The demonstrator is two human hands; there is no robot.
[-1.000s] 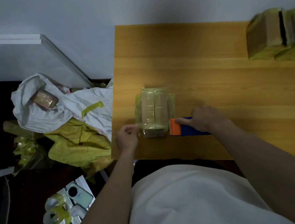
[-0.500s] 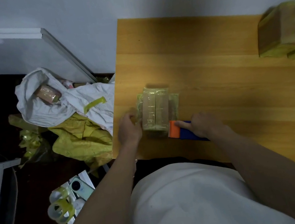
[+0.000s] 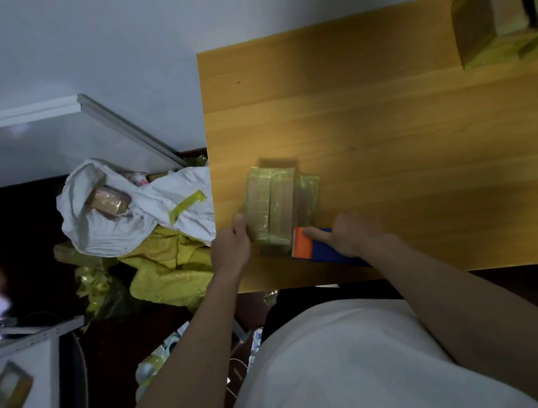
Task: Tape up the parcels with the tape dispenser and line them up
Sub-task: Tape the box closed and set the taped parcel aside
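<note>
- Parcel (image 3: 273,208) is lying flat on the wooden table (image 3: 389,138), near the table's left front corner; it is brown, wrapped in yellowish clear tape, with loose film spreading out on its right side.
- Left hand (image 3: 232,247) is resting at the table's left edge, its fingers curling against the parcel's near left side and holding it there.
- Right hand (image 3: 351,233) is gripping the tape dispenser (image 3: 322,250) by its blue body, forefinger lying straight along the top towards the orange end.
- The dispenser's orange end is touching the parcel's near right corner; the blue body is angling back towards the person over the table's front edge.
- Taped parcels (image 3: 506,8) are sitting side by side at the table's far right corner, well apart from the one being handled; blurred, so their count is unclear.
- On the floor left of the table, a white bag (image 3: 130,209) is lying open with a small brown packet (image 3: 106,200) inside it; a strip of yellow tape is sticking to the bag's side.
- Crumpled yellow wrapping (image 3: 169,269) is lying heaped just below the bag, against the table's left side.
- Person's white shirt (image 3: 345,366) is filling the lower middle of the head view.
</note>
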